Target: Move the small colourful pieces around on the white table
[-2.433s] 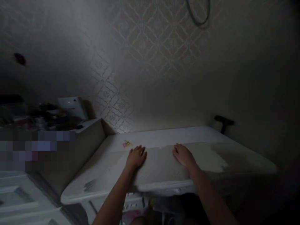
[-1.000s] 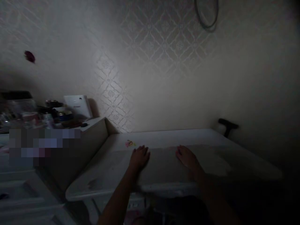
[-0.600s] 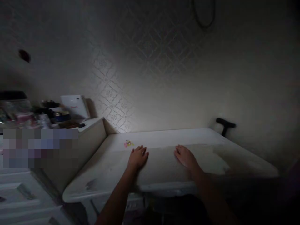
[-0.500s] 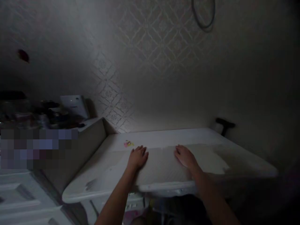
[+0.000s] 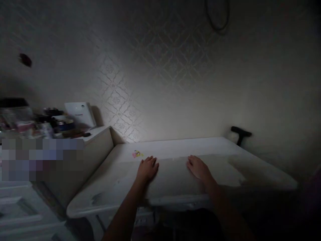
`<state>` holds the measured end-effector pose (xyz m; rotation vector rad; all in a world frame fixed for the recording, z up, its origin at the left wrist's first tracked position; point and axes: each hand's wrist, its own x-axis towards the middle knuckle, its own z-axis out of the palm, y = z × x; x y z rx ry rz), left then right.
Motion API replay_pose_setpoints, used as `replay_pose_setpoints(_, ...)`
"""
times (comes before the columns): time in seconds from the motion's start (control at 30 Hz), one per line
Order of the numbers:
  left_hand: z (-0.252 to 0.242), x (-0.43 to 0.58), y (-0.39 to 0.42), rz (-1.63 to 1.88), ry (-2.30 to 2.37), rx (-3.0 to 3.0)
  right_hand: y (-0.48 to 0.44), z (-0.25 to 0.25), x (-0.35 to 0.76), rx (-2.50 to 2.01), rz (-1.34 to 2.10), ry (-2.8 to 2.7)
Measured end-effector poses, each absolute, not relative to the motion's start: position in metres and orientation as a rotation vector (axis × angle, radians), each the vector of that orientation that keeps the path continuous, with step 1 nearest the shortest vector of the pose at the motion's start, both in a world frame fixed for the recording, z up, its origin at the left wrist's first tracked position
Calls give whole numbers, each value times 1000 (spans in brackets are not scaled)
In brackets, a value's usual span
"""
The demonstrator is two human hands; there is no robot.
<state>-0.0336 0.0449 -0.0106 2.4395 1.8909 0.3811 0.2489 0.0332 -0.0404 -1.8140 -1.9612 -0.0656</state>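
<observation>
My left hand (image 5: 147, 168) rests palm down on a white table (image 5: 173, 180), its fingers slightly bent and a little apart. Farther right, my right hand (image 5: 197, 166) lies on the same tabletop, turned partly on its side with loosely bent fingers. Nothing shows in either hand, and a stretch of tabletop separates them. Just beyond my left fingertips is a small pink and yellow sticker (image 5: 137, 153) on the table surface. The picture is dim, so finger details are soft.
A white cabinet (image 5: 100, 144) borders the table on the left, crowded with bottles and a white box (image 5: 79, 113). Behind is a patterned wall (image 5: 173, 97) with a hanging cable loop (image 5: 217, 28). A black T-shaped handle (image 5: 240, 133) stands at the table's right edge.
Both hands stay in place. The light has shifted: the lower wall and the right side look brighter, while the upper middle wall, my forearms and the area under the table look darker.
</observation>
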Motion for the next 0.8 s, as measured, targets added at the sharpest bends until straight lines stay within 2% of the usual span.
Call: replay_pose_setpoints(0.8,-8,-33,44,368,1896,2435,32,-38,249,-1784,-24,-1956)
